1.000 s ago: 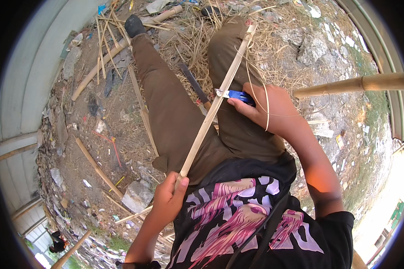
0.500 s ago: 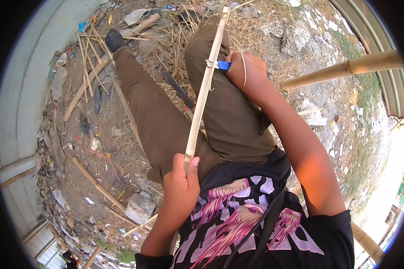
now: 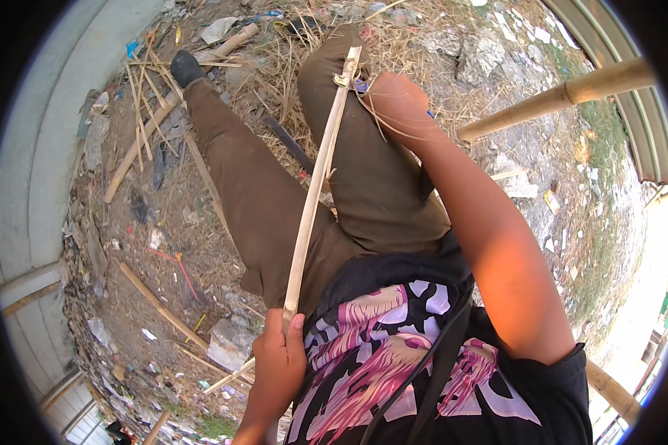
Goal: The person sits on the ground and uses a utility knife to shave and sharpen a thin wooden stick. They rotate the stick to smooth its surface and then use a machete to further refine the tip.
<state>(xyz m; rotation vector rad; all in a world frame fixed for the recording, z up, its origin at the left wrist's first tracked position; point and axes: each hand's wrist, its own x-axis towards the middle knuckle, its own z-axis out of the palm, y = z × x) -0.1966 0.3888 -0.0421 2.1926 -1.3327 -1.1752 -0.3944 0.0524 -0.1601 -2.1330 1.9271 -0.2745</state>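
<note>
My left hand (image 3: 280, 360) is closed around the lower end of a long pale bamboo strip (image 3: 310, 208), which slants up across my lap to my raised right knee. Near the strip's far end, my right hand (image 3: 399, 107) grips a small blue-handled knife (image 3: 361, 86). The knife meets the strip there; its blade is mostly hidden by curled shavings (image 3: 342, 80). Thin loose fibres trail over the back of my right hand. A second thin sliver hangs along the strip's right side.
A dark flat blade (image 3: 289, 144) lies on the ground between my legs. Bamboo poles (image 3: 145, 144) and split strips (image 3: 150, 96) lie at the left. Another bamboo pole (image 3: 564, 96) juts in from the right. Shavings (image 3: 274, 74) and litter cover the ground; a pale wall (image 3: 44, 148) stands at left.
My left hand has drawn the bamboo strip down toward me and slightly left. The knife now sits nearer the strip's far end, with more shavings bunched at it. My right hand has shifted only slightly.
</note>
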